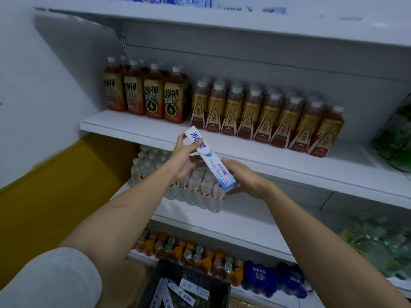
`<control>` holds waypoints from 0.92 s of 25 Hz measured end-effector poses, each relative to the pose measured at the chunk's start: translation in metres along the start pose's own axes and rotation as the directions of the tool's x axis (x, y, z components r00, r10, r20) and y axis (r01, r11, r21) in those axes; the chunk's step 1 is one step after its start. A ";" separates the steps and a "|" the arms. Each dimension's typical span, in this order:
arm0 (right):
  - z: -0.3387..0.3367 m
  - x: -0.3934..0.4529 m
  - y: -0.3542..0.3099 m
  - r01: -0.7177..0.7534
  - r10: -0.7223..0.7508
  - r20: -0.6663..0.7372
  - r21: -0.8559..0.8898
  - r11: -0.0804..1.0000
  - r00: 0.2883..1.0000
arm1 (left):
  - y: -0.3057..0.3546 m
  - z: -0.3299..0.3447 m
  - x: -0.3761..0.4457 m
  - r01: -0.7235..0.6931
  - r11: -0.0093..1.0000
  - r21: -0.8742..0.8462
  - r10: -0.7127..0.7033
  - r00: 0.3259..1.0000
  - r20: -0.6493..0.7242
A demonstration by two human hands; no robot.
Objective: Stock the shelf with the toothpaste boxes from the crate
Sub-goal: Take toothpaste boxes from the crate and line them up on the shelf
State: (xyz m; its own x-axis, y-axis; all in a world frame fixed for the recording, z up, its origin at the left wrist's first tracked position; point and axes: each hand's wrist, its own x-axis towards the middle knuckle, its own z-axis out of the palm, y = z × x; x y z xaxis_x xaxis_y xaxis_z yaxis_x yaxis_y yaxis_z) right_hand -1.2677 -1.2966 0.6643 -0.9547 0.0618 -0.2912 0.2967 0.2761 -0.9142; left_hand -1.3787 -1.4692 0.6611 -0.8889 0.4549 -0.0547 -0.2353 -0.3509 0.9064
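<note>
A white and blue toothpaste box [210, 157] is held slanted in front of the shelves, between both hands. My left hand [183, 157] grips its upper end. My right hand [243, 177] holds its lower end from underneath. Down at the bottom stands a black crate [222, 287] with several more toothpaste boxes [182, 293] lying loose inside. On the top shelf [222, 21], a row of toothpaste boxes [164, 0] shows at the upper edge of the view.
The middle shelf [255, 150] carries dark drink bottles [255, 112]. Below it are water bottles [195, 185], orange bottles [191, 254] and blue packs [260, 277]. Green bottles [395, 138] stand at the right. A white and yellow wall [44, 174] closes the left.
</note>
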 end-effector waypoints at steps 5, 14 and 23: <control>-0.011 -0.018 -0.024 0.025 -0.037 0.077 0.156 0.988 0.996 | 0.021 -0.004 0.004 -0.011 0.980 -0.197 0.024 0.998 0.061; -0.041 -0.048 -0.078 0.284 -0.287 -0.271 -0.053 0.957 0.919 | 0.122 -0.021 0.007 0.097 0.993 0.062 -0.113 0.922 0.371; -0.071 -0.089 -0.164 0.564 -0.401 -0.541 0.171 0.808 0.739 | 0.241 0.027 0.006 -0.115 0.961 0.253 -0.045 0.833 0.552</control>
State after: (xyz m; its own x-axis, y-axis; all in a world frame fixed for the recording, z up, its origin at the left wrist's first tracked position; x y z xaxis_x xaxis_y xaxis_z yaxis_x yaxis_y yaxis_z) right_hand -1.2330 -1.2790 0.8601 -0.8377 0.4536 0.3043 -0.2944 0.0943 -0.9510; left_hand -1.4301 -1.5288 0.8912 -0.5127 0.8463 0.1444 -0.0247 -0.1827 0.9829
